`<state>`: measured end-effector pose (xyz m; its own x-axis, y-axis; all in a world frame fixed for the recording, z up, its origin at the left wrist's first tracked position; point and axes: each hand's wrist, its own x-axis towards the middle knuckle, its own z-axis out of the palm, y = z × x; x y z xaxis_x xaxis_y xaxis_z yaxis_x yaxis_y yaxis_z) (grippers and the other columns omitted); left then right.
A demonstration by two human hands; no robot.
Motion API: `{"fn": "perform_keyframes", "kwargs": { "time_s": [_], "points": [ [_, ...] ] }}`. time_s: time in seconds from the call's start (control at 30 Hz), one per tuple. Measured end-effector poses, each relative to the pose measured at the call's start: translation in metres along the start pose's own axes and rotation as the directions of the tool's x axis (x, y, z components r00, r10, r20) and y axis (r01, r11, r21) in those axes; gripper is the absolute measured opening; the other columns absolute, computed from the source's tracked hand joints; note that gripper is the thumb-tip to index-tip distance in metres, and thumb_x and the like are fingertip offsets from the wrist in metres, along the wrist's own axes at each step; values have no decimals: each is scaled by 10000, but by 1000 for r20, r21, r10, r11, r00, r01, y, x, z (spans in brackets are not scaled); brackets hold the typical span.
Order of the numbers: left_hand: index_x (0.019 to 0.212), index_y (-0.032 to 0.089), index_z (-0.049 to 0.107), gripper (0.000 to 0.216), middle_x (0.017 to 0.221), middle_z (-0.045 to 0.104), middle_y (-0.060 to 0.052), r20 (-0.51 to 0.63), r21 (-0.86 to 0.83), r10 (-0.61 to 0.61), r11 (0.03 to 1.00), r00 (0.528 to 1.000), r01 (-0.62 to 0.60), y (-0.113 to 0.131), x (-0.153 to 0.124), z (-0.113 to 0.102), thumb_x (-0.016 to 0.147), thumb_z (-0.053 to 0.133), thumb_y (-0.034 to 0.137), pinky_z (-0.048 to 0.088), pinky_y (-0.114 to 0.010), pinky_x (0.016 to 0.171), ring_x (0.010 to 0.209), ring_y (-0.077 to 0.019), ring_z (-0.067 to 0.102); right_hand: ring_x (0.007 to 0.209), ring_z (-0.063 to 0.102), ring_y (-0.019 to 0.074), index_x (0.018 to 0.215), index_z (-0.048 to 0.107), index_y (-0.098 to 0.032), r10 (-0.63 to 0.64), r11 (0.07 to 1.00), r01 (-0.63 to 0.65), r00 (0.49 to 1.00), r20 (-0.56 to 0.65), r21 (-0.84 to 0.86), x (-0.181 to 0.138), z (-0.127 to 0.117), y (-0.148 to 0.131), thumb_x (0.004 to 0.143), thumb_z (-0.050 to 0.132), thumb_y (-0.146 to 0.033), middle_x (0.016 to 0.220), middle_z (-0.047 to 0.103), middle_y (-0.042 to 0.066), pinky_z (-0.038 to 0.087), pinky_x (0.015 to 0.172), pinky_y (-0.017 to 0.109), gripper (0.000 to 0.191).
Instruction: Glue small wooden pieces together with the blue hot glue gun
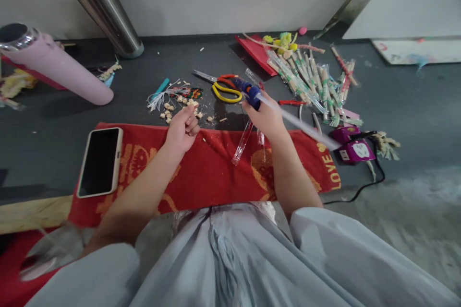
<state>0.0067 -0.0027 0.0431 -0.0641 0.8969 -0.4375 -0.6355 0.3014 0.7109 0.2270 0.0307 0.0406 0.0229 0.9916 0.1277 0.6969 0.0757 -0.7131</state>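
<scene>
In my right hand (268, 112) is a blue glue gun (253, 95), with a long translucent glue stick (306, 127) jutting out of its back. My left hand (183, 127) is closed, its fingers curled together at the edge of several small beige pieces (169, 110); whatever it may hold is hidden. Scissors (226, 91) with yellow and orange handles lie just beyond the glue gun. Beside the beige pieces rest a white-and-teal tassel (167, 95) and a dark patterned strip (196, 92). Clear plastic strips (243, 144) lie under my right hand.
A red towel (216, 172) covers the table's front edge, with a phone (100, 162) on its left. A pink bottle (68, 69) and a steel flask (104, 9) stand back left. Wrapped bundles of sticks (317, 74) and a purple box (355, 146) with a black cord are on the right.
</scene>
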Motion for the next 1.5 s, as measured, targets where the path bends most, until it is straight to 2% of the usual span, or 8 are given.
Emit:
{"fn": "perform_keyframes", "kwargs": {
  "time_s": [0.13,0.3,0.43,0.5,0.63,0.83,1.07,1.5],
  "points": [
    [791,161,654,165,453,296,108,-4,14,16,1000,1000,-16,-1,1,1,950,628,196,171,-142,349,341,-17,205,1127,612,369,1182,588,-102,-22,942,6,999,-44,-335,7,-1,20,817,605,-176,1161,675,216,459,996,518,373],
    [801,161,655,226,451,296,104,4,12,14,1000,1000,-14,-2,2,0,995,540,179,169,-146,348,343,-22,204,1143,576,397,1238,606,-50,-49,885,64,998,44,-462,2,0,31,751,548,-61,1155,652,258,441,989,568,490],
    [791,167,655,203,458,294,104,17,7,23,1000,1000,-23,-3,2,0,979,582,190,171,-153,350,339,-21,208,1161,520,424,1221,641,-88,-103,850,71,994,-32,-522,-13,0,9,790,545,-92,1176,619,259,412,954,611,441],
    [790,164,656,222,455,294,103,18,2,25,1000,1000,-25,-3,2,0,990,562,187,167,-153,350,339,-21,207,1153,515,391,1165,667,-112,-192,863,168,981,-2,-477,-21,5,-10,862,535,-159,1170,616,229,401,973,582,334],
    [779,170,651,195,450,298,105,15,22,28,999,999,-29,-4,4,0,968,607,190,168,-154,348,335,-18,211,940,580,265,984,716,-132,-378,842,471,862,336,-261,-36,24,-42,926,494,-192,942,672,134,442,902,402,238],
    [772,176,639,189,439,294,112,23,42,39,998,999,-40,-5,5,-1,958,630,211,157,-162,340,326,-20,212,918,588,227,969,749,-149,-452,776,602,739,499,-189,-48,46,-53,948,467,-148,958,689,110,422,852,338,283],
    [788,173,647,159,444,306,113,43,32,53,998,998,-54,-7,7,-3,942,655,215,165,-156,339,328,-17,222,982,588,255,985,745,-105,-406,748,610,732,547,-261,-49,52,-56,966,555,-247,1015,693,145,422,895,354,238],
    [787,155,659,223,439,304,111,38,46,39,998,998,-41,-6,5,-1,989,572,191,169,-145,339,327,-15,217,1045,593,282,1049,709,-57,-373,726,626,706,602,-284,-49,57,-63,934,496,-179,1066,691,188,428,941,374,271]
  ]
}}
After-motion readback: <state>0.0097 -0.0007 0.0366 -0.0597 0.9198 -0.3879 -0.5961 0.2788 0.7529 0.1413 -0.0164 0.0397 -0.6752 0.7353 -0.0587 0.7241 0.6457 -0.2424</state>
